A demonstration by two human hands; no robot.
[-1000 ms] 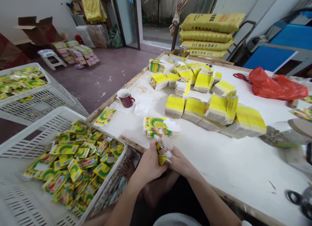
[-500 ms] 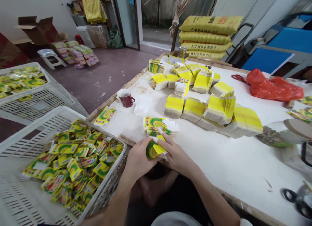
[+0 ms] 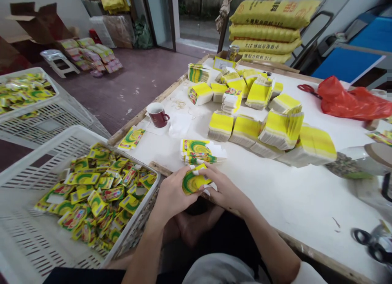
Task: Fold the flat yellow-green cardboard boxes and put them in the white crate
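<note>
Between my hands, over the table's front edge, is a small yellow-and-green printed card box (image 3: pixel 192 183) with white flaps. My left hand (image 3: pixel 174 192) grips its left side, and my right hand (image 3: pixel 225 188) has its fingers closed on the right end near the flaps. Just beyond my fingers lies a small pile of flat printed card boxes (image 3: pixel 199 150) on the white table. To the left, a white plastic crate (image 3: pixel 76 133) holds many small yellow-and-green boxes (image 3: pixel 101 194).
Stacks of yellow cards (image 3: pixel 220 125) cover the table's middle and far part. A maroon mug (image 3: pixel 157 116) stands near the left edge. On the right are a red plastic bag (image 3: pixel 349 98), a clear jar (image 3: pixel 349 165) and black-handled scissors (image 3: pixel 370 243). Yellow sacks (image 3: pixel 269 31) are piled behind.
The card box between my hands has turned so its broad green-and-yellow face shows, with white flaps at its right end. The view has tilted slightly downward.
</note>
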